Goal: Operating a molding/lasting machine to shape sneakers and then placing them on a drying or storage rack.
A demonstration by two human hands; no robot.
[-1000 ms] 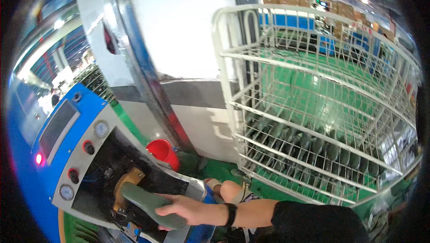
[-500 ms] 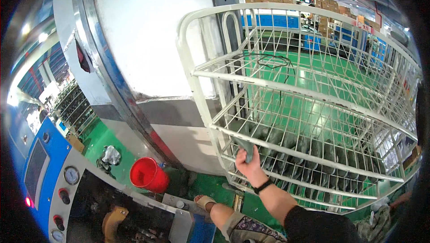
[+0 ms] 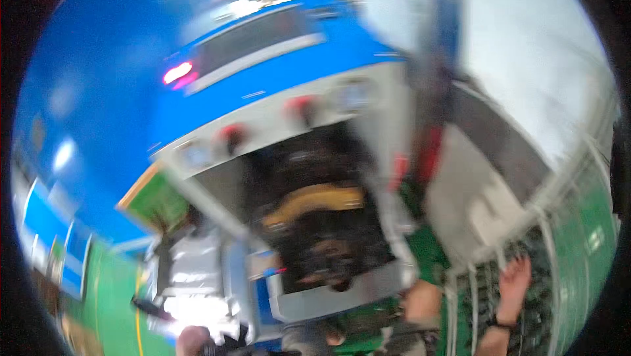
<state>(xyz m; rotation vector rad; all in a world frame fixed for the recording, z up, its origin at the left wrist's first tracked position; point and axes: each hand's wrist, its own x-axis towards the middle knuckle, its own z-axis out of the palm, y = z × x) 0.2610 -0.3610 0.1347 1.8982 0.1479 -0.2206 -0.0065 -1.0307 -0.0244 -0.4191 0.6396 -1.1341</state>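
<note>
- Green floor (image 3: 108,290) and a white wall (image 3: 526,60) frame the head view, which is heavily blurred; a blue machine (image 3: 342,37) fills its middle, with a dark cavity holding a curved yellowish block (image 3: 319,201).
- Right hand (image 3: 516,280), with a band at the wrist, is at the lower right over a white wire rack (image 3: 452,303). Its grip looks loosely spread, and no piece shows in it; whether it touches the rack cannot be told.
- Dark pieces (image 3: 536,290) lie in the rack, just beside that hand; their outlines are smeared.
- They would probably handle as light and somewhat bendy, hardly fragile, perhaps a little slick. Taking one by its two edges near the middle should suit best, pressing gently.
- Left hand (image 3: 194,341) seems to be the bare shape at the lower edge, near a glossy white surface (image 3: 197,270); I cannot tell its grip.
</note>
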